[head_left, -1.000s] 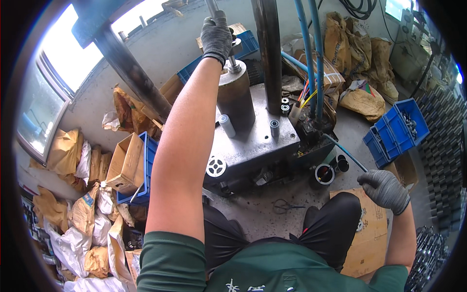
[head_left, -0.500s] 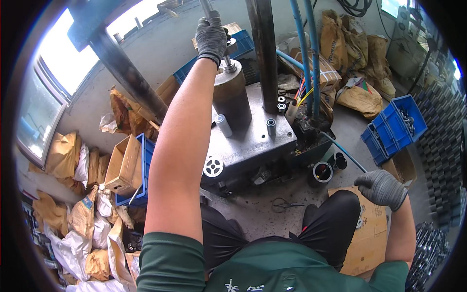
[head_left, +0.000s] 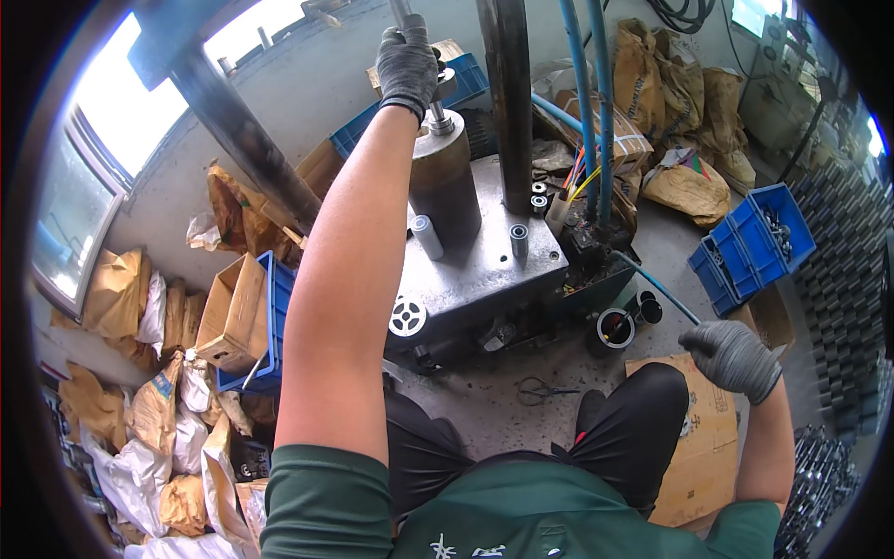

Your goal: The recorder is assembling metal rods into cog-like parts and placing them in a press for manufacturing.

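Note:
My left hand [head_left: 407, 67], in a grey knit glove, is raised at the far middle. Its fingers are closed round a metal part at an upright steel rod, mostly hidden by the glove; a shiny ring [head_left: 445, 82] shows beside it. Below stands a thick steel cylinder [head_left: 445, 182] on a metal machine table [head_left: 484, 265]. Down at the right, my gloved right hand [head_left: 736, 361] is closed on the end of a thin blue-grey lever [head_left: 656, 287]. Two short metal sleeves, one light [head_left: 426, 238] and one darker [head_left: 519, 242], stand upright on the table.
Dark columns [head_left: 506, 102] and blue pipes [head_left: 604, 121] rise behind the table. Blue bins [head_left: 764, 238] of metal parts stand at right, beside stacked dark tubes [head_left: 843, 270]. Sacks [head_left: 191, 438] and a cardboard box [head_left: 233, 312] crowd the left. Scissors [head_left: 540, 391] lie on the floor.
The view has shifted very slightly. Both hands keep their grips, and the lever and the parts on the table stay in place.

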{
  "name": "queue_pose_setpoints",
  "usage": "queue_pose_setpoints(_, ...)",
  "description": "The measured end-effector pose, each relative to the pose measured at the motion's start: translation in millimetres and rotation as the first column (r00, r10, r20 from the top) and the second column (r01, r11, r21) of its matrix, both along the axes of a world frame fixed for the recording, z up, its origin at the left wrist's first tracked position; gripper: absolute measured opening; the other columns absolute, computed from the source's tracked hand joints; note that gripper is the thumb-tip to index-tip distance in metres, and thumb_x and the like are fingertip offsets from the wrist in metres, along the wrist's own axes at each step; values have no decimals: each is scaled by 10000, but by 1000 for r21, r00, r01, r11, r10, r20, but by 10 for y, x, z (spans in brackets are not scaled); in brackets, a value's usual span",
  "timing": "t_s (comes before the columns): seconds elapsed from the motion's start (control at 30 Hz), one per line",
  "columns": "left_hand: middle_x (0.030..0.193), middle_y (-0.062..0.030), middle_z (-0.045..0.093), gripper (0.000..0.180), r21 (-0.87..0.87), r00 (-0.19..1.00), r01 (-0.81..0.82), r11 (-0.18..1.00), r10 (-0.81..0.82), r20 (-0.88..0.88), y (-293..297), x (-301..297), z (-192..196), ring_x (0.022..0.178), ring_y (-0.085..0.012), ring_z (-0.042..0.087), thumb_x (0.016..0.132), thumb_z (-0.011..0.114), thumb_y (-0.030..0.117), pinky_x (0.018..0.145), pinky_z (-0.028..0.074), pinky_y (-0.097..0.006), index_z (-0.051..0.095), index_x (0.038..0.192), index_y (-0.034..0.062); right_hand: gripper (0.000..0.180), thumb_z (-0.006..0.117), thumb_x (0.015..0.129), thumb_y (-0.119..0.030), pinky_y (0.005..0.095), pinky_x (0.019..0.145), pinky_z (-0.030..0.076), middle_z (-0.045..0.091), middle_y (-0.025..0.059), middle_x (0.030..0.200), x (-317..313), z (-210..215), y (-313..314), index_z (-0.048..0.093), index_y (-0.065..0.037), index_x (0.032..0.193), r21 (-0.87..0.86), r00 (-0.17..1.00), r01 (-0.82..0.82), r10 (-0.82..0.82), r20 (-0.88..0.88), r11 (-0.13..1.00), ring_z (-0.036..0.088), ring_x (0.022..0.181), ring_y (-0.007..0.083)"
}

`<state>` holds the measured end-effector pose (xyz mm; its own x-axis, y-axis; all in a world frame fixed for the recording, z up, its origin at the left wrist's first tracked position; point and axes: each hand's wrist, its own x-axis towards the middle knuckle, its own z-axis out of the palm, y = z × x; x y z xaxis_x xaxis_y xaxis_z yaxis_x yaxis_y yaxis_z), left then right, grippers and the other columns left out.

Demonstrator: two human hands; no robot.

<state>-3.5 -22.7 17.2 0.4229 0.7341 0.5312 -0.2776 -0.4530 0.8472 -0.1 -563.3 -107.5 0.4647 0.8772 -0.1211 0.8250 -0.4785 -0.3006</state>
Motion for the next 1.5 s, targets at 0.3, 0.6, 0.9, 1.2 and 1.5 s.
queue_pose_setpoints(0.3, 634, -31, 553, 502, -4, 997, -4, 1000, 4, 82, 117, 92, -64, 471, -153, 557, 1028, 574, 588, 400, 489, -318, 560, 1018, 86, 246, 686, 837, -160, 434, 857, 573, 751, 158, 980, -24, 5, 43, 772, -57, 1043, 76, 991, 100, -92, -99, 992, 714, 944, 357)
queue_pose_setpoints(0.6, 622, -26, 532, 484, -68, 992, 59, 996, -51, 112, 114, 104, -75, 464, -144, 543, 1035, 567, 580, 386, 468, -324, 549, 991, 98, 229, 669, 842, 11, 420, 821, 581, 729, 198, 935, 23, 74, 119, 738, -13, 1058, 293, 998, 62, -50, -48, 954, 718, 899, 378)
queue_pose_setpoints(0.9, 618, -26, 528, 489, -51, 994, 26, 998, -20, 104, 62, 68, -82, 470, -142, 530, 1036, 564, 582, 384, 462, -322, 549, 993, 95, 101, 644, 914, -13, 457, 781, 537, 660, 183, 928, 679, 586, 825, 631, -30, 1013, 595, 713, -181, -312, 628, 783, 662, 887, 389)
queue_pose_setpoints(1.2, 664, -66, 580, 448, -128, 977, 102, 986, -75, 199, -254, -145, -28, 519, -163, 596, 1026, 556, 480, 434, 539, -326, 578, 1018, 33, 224, 685, 970, -276, 432, 814, 562, 715, 149, 962, 1352, 902, 1412, 713, -58, 1013, 530, 685, 109, -449, 573, 841, 700, 890, 347)
queue_pose_setpoints(1.5, 592, -47, 460, 405, 39, 763, 401, 915, -357, 539, -719, -816, -604, 479, -192, 482, 1050, 532, 451, 449, 430, -333, 548, 908, 71, 284, 685, 935, -350, 469, 879, 573, 737, 173, 999, 1088, 932, 1343, 735, -84, 1021, 503, 698, 238, -506, 506, 831, 719, 951, 369)
